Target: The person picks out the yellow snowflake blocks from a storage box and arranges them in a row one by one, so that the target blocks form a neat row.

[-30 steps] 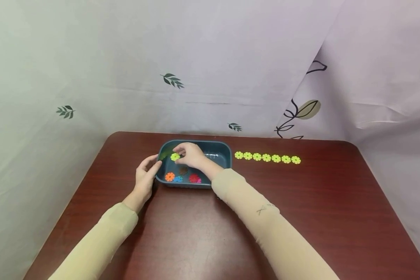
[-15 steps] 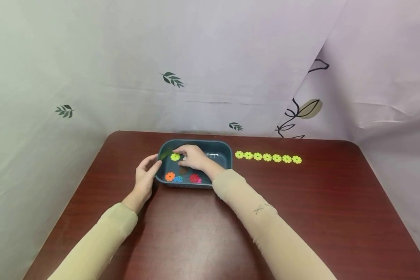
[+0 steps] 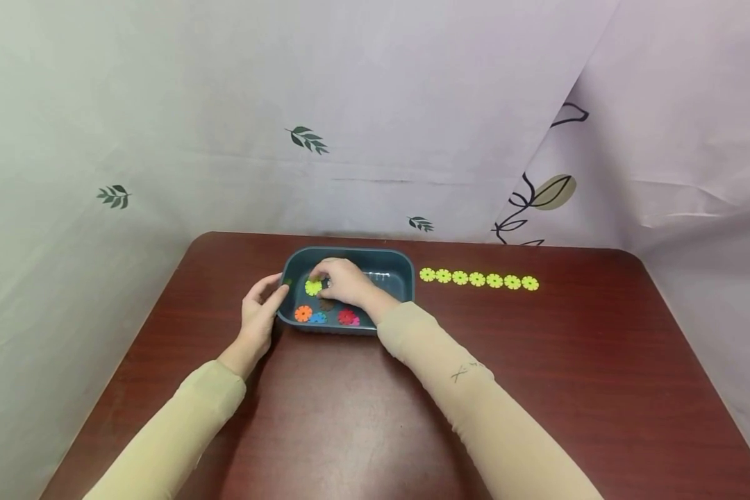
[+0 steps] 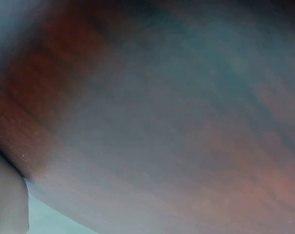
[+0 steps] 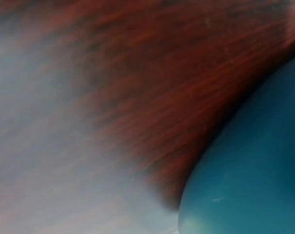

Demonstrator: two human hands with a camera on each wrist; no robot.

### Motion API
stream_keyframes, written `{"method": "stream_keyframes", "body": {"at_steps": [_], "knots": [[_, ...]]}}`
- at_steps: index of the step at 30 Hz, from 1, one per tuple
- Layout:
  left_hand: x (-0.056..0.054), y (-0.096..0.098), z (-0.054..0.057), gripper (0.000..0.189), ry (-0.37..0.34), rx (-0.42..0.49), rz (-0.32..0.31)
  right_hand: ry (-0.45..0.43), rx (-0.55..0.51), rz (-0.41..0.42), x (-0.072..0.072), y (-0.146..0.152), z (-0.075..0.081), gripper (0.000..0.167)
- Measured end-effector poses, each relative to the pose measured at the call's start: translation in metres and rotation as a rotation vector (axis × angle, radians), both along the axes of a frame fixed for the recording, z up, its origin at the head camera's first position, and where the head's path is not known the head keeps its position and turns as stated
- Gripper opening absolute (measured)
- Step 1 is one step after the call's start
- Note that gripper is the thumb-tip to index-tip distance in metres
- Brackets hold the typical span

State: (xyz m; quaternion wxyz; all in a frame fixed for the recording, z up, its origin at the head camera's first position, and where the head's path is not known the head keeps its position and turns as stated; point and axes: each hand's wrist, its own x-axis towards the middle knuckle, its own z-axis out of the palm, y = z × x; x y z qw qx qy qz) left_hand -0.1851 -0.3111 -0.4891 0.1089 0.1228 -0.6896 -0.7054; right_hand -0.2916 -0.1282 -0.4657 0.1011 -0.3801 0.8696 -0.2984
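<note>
A dark blue plastic tub [image 3: 384, 260] stands near the table's back edge in the head view. My left hand [image 3: 259, 316] grips its left end, thumb over the rim. My right hand [image 3: 344, 281] reaches inside, curled fingertips at a yellow-green notched flower disc [image 3: 312, 288]; part of the disc is hidden by the fingers. An orange disc [image 3: 303, 314], a blue disc [image 3: 317, 318], a brown disc [image 3: 327, 304], a red disc [image 3: 346, 317] and a pink piece [image 3: 355, 321] lie in the tub. The right wrist view shows the tub's outer wall [image 5: 249, 175].
Right of the tub, several yellow-green flower discs [image 3: 478, 279] lie in a straight row on the brown wooden table [image 3: 537, 361]. A pale curtain with leaf prints [image 3: 375, 125] hangs behind the table and at its sides.
The right fingers have closed in on the yellow-green disc, which has shifted slightly towards me inside the tub. The left hand stays at the rim.
</note>
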Motion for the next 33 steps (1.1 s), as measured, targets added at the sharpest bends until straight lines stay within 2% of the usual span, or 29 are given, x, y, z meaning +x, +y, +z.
{"method": "stream_keyframes", "body": {"at_steps": [10,17,25,33], "knots": [[-0.0010,-0.0004,0.0000,0.038,0.007,-0.005,0.003,0.026,-0.007,-0.001,0.0009,-0.0003,0.0009,0.028],[-0.0011,-0.0015,-0.0018,0.037,0.003,-0.003,0.004,0.075,0.035,0.038,0.0047,0.0001,0.0037,0.033],[-0.0002,-0.0016,-0.0021,0.040,0.001,-0.007,-0.006,0.077,0.065,0.055,0.0048,-0.0008,0.0043,0.030],[0.0000,-0.0003,-0.0012,0.037,0.005,0.001,0.003,0.070,0.009,0.037,0.0020,0.0003,0.0009,0.023]]}}
